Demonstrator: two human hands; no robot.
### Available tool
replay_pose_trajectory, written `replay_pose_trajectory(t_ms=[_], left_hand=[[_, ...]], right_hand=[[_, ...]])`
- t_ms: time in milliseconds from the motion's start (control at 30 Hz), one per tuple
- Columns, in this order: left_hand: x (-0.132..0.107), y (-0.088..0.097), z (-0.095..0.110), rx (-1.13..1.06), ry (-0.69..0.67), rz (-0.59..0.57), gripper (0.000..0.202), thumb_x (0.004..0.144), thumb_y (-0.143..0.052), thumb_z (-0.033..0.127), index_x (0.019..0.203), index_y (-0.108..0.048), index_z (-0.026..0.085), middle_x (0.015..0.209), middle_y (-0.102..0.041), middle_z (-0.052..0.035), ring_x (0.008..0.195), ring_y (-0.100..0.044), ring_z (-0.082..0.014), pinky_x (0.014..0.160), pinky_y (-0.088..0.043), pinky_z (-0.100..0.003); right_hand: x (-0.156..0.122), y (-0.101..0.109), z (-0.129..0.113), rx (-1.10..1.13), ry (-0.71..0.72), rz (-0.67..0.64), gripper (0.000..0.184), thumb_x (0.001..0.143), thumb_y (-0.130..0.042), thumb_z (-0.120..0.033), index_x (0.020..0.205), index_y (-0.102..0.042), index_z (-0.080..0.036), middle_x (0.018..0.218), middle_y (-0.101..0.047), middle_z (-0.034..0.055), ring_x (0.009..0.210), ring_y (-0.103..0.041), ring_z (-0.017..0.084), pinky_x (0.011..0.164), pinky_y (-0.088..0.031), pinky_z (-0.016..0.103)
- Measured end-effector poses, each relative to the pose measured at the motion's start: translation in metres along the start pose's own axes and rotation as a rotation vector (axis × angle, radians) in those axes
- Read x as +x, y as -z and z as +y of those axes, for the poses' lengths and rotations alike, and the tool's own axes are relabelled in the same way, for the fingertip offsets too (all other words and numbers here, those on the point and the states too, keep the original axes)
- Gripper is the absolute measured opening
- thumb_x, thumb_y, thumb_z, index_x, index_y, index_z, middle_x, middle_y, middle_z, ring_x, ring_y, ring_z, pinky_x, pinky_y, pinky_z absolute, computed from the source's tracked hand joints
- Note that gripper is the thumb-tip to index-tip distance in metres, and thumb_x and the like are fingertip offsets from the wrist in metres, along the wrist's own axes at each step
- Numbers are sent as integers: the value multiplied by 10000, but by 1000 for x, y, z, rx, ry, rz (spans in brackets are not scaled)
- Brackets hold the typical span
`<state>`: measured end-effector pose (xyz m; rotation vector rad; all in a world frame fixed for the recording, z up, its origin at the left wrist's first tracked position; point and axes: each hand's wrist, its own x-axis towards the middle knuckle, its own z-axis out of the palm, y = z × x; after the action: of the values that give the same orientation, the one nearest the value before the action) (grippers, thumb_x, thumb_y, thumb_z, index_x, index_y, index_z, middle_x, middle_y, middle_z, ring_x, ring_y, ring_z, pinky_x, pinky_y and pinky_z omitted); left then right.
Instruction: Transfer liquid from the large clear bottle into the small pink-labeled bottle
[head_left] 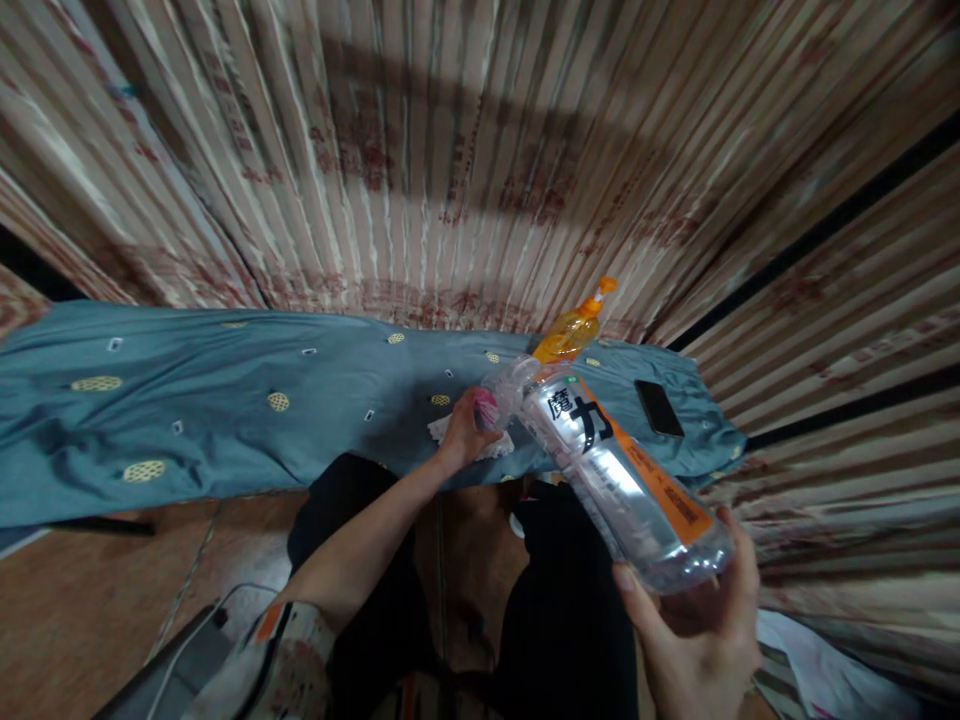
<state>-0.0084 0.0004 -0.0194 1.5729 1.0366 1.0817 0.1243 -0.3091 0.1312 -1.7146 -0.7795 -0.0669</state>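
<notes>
My right hand is closed around the base of a large clear plastic bottle. The bottle has a silver and orange label with dark characters and tilts down to the left, away from me. At its neck end, my left hand is closed on a small pink thing; its exact kind is unclear. Clear plastic shows right beside that thing, and where it meets the bottle's mouth is hard to make out. Under my left hand lies a white scallop-edged piece, cloth or paper.
Behind the large bottle stands an orange pump bottle. A dark phone lies to the right on the blue-green cloth covering the narrow table. Striped curtains hang close behind and to the right, with dark poles at the sides.
</notes>
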Motion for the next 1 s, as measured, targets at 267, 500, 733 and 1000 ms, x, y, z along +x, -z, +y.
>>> replay_pose_trajectory(t_ms=[267, 500, 733, 1000], left_hand=[[-1, -2, 2, -7, 33, -3, 906, 612, -1167, 173, 1443, -822, 280, 1555, -878, -131, 1578, -814, -478, 1443, -618, -721], [-1, -3, -2, -25, -4, 8, 902, 624, -1164, 211, 1456, -825, 287, 1528, -892, -124, 1568, -822, -477, 1434, -618, -709], [-2, -3, 2, -31, 20, 13, 890, 607, -1161, 151, 1421, -828, 284, 1515, -888, -124, 1562, -816, -468, 1439, -618, -684], [-1, -6, 1, -21, 14, 13, 938, 608, -1166, 89, 1450, -800, 284, 1494, -859, -123, 1536, -799, -448, 1444, -602, -719]], right_hand=[[1, 2, -3, 5, 26, -28, 1321, 860, -1113, -760, 1949, -557, -260, 1544, -852, 225, 1172, -905, 407, 937, -810, 538], [2, 3, -6, -1, 25, -36, 1337, 839, -1118, -770, 1941, -560, -257, 1529, -850, 230, 1262, -897, 463, 1039, -805, 648], [3, 2, -8, -1, 36, -24, 1363, 822, -1135, -773, 1940, -574, -232, 1554, -849, 247, 1309, -898, 471, 977, -811, 590], [1, 3, -6, -25, 57, -27, 1319, 824, -1121, -768, 1927, -578, -291, 1668, -799, 230, 1380, -871, 474, 1142, -772, 691]])
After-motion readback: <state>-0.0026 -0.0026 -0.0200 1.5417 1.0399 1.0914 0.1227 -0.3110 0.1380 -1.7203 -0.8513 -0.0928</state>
